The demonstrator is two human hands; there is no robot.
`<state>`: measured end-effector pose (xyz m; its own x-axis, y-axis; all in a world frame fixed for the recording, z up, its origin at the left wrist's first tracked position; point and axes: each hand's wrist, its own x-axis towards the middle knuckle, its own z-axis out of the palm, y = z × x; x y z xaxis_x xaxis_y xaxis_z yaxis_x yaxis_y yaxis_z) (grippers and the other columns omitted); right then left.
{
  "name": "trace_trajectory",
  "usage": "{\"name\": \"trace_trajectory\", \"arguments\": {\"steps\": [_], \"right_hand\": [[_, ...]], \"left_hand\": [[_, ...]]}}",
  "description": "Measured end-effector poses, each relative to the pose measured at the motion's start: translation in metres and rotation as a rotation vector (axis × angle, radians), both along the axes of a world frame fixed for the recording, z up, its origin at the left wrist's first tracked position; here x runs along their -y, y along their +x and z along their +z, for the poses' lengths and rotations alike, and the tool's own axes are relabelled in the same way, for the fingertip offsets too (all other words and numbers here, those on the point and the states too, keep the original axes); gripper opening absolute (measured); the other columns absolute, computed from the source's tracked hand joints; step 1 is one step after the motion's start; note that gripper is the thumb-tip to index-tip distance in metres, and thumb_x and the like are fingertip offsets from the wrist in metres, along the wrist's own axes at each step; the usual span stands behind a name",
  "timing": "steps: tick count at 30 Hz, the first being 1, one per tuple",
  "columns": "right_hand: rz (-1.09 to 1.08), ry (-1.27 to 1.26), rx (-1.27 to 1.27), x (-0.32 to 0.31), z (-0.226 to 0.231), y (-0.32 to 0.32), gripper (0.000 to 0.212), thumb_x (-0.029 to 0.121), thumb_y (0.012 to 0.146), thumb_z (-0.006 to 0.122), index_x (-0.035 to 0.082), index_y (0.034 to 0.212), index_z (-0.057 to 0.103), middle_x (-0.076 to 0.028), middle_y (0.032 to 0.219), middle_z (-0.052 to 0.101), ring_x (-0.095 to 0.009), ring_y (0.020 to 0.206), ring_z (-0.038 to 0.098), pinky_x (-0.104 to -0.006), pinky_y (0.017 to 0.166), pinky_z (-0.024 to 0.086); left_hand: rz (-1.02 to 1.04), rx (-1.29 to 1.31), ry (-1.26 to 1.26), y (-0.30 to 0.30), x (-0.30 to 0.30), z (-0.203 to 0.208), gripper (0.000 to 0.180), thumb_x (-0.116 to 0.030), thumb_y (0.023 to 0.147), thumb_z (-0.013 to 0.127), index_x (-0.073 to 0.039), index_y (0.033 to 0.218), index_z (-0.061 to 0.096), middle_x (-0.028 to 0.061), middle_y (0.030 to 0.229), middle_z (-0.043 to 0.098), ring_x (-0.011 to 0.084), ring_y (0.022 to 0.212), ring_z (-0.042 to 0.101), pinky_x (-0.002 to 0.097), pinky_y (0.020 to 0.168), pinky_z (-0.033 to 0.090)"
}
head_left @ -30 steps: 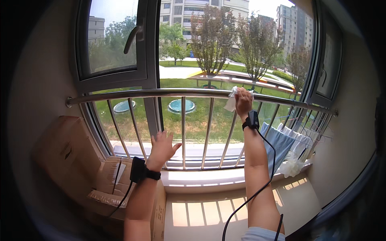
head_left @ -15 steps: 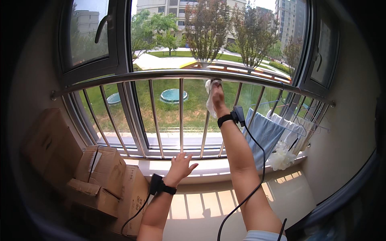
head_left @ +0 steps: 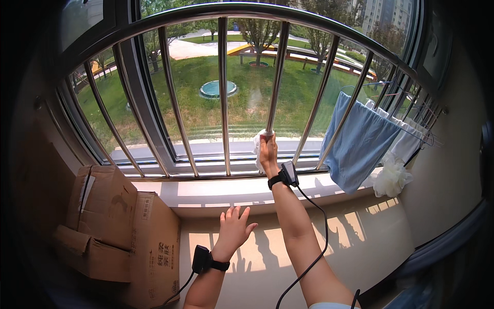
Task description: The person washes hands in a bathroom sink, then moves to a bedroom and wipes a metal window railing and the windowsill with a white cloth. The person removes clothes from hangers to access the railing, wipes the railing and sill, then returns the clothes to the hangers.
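My right hand (head_left: 268,152) is closed around a white cloth (head_left: 258,150), which wraps the lower part of an upright metal bar (head_left: 278,82) of the window railing. Some of the cloth hangs out on the left of the fingers. With fingers spread and nothing in it, my left hand (head_left: 235,229) hovers below the window sill (head_left: 206,193), apart from the railing. Each wrist wears a black strap with a small box and a cable.
Cardboard boxes (head_left: 154,247) are stacked at the left. On the right, a blue cloth (head_left: 360,141) hangs from hangers near the bars, with a white bath puff (head_left: 392,179) beside it. A curved metal top rail (head_left: 247,9) spans the window; grass and trees show outside.
My right hand has slid down the bar with the white cloth, from near the top rail to the lower part. The view has tilted downward. My left hand stays open, now lower than the sill.
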<state>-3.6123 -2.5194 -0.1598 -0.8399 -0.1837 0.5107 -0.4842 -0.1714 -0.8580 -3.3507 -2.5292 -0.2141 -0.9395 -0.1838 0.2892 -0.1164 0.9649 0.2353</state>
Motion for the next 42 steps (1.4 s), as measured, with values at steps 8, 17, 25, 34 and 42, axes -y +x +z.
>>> {"name": "trace_trajectory", "arguments": {"steps": [8,17,25,34,42], "right_hand": [[0.137,0.219,0.247,-0.01,-0.137,-0.017,0.034,0.034,0.101,0.038,0.005,0.091,0.051,0.004,0.064,0.041,-0.013,0.055,0.041,-0.0301,0.052,0.039],[0.015,-0.018,-0.509,-0.005,0.182,-0.031,0.01,0.011,0.092,0.049,0.002,0.098,0.046,-0.018,0.08,0.058,-0.034,0.073,0.057,-0.0408,0.065,0.044],[-0.244,-0.099,-0.409,0.015,0.189,-0.03,0.018,0.017,0.094,0.049,-0.001,0.098,0.049,-0.02,0.072,0.06,-0.037,0.063,0.057,-0.04,0.056,0.042],[0.065,0.176,0.18,-0.007,-0.124,-0.004,0.022,0.021,0.097,0.042,0.0,0.096,0.046,-0.012,0.075,0.057,-0.02,0.064,0.053,-0.0338,0.059,0.044],[-0.011,0.062,-0.017,-0.043,-0.032,0.027,0.034,0.02,0.096,0.042,0.001,0.122,0.051,-0.015,0.116,0.054,-0.025,0.104,0.055,-0.0304,0.086,0.044]], "left_hand": [[0.051,0.141,0.12,0.03,-0.002,-0.075,0.057,-0.048,0.086,0.057,-0.012,0.129,0.05,0.018,0.128,0.049,0.0343,0.122,0.043,0.0534,0.098,0.033],[-0.004,-0.025,0.001,0.017,0.007,0.029,0.054,-0.046,0.086,0.057,-0.011,0.127,0.052,0.0184,0.125,0.051,0.0354,0.121,0.043,0.0545,0.098,0.032],[-0.017,-0.065,-0.014,0.0,0.015,0.05,0.054,-0.046,0.086,0.057,-0.011,0.128,0.051,0.0177,0.127,0.049,0.035,0.123,0.042,0.0544,0.098,0.033],[-0.007,0.082,-0.031,0.017,-0.012,-0.072,0.057,-0.047,0.085,0.058,-0.014,0.13,0.05,0.0177,0.132,0.045,0.0346,0.126,0.039,0.0585,0.101,0.03],[-0.013,0.105,-0.038,0.022,-0.01,-0.002,0.059,-0.049,0.085,0.057,-0.017,0.133,0.044,0.0182,0.133,0.042,0.0366,0.127,0.035,0.061,0.1,0.027]]}}
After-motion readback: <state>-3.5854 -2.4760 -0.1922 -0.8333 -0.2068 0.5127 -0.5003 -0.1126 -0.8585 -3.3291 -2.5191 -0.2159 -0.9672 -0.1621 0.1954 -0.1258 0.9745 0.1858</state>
